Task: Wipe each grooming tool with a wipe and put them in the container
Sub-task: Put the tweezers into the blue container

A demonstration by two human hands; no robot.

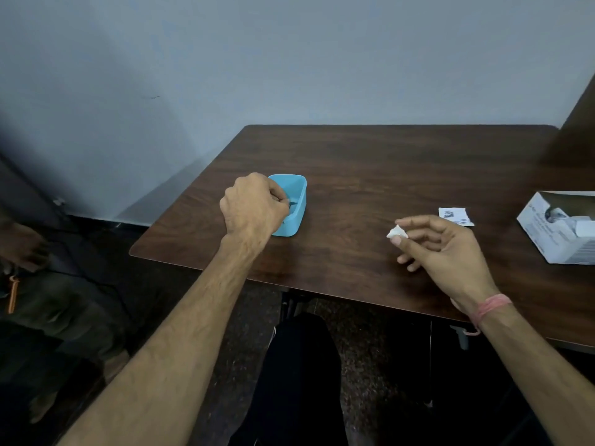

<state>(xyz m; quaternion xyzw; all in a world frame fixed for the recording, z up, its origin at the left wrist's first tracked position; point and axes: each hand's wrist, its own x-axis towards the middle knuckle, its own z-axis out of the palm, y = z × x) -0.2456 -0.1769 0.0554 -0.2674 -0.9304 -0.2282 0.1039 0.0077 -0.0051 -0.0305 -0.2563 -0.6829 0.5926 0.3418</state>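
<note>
The left forearm reaches out from the bottom edge toward the dark wood table [370,175]. The left hand [251,207] sits over the near-left part of the blue container [297,204], fingers curled down into it. Something dark and thin is in there by the fingertips, but it's too hidden to say what it is, which way it points, or whether the fingers actually grip it. The container's long axis runs roughly away from the camera. At the right edge a white box [544,233] is cut off. The right hand [444,249] hovers palm-up, well apart from the left, pinching a small balled-up white wipe [396,233]. A torn sachet [455,216] lies flat behind it.
</note>
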